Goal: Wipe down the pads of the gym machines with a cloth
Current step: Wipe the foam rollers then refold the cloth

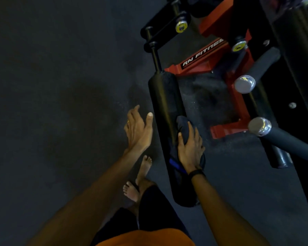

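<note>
Roller pad (164,103): black, runs 12–6 o'clock, centre frame. Cloth (182,123): dark, on pad's 3 o'clock side, R hand (189,146) curled over it, pressing. L hand (138,128): fingers spread, holds nothing, at pad's 9 o'clock. Step: mid-wipe. Next, prob.: slide cloth along pad w/ steady pressure.

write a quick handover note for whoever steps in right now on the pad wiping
Right hand presses the dark cloth on the black roller pad, partway along it.
Left hand is open, off the pad, holding nothing.
Done: cannot tell how much of this pad is wiped.
Left: finish this pad, then the foam grips on the red-framed machine.
</note>
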Tool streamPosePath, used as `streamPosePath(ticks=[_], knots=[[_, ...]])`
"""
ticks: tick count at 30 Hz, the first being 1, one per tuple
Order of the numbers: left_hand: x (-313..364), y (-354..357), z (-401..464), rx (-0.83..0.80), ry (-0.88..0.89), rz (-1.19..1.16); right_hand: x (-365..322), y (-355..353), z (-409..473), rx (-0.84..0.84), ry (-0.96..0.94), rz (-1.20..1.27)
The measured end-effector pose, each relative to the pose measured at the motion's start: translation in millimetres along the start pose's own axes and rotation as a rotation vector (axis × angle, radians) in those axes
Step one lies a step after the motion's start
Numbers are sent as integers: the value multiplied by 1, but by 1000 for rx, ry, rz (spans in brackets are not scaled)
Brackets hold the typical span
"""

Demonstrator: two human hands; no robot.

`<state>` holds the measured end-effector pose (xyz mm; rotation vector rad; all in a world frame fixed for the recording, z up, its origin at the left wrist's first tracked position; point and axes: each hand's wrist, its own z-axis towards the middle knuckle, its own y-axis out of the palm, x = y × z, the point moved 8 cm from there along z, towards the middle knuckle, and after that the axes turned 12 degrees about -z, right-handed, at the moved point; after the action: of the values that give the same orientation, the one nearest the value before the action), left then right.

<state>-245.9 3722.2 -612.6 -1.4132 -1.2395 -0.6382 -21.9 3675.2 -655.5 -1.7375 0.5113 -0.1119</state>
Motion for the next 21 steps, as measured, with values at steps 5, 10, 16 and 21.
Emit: streamPosePath(ticks=[5, 10, 16, 21], knots=[[7, 7, 50, -85, 35, 33, -38, -2, 36, 27, 66, -136], [21, 28, 119, -213, 97, 82, -73, -8, 74, 127, 131, -222], [53, 50, 200, -404, 226, 228, -131, -8, 138, 106, 217, -221], [91, 72, 265, -507, 359, 307, -187, -11, 204, 39, 226, -217]])
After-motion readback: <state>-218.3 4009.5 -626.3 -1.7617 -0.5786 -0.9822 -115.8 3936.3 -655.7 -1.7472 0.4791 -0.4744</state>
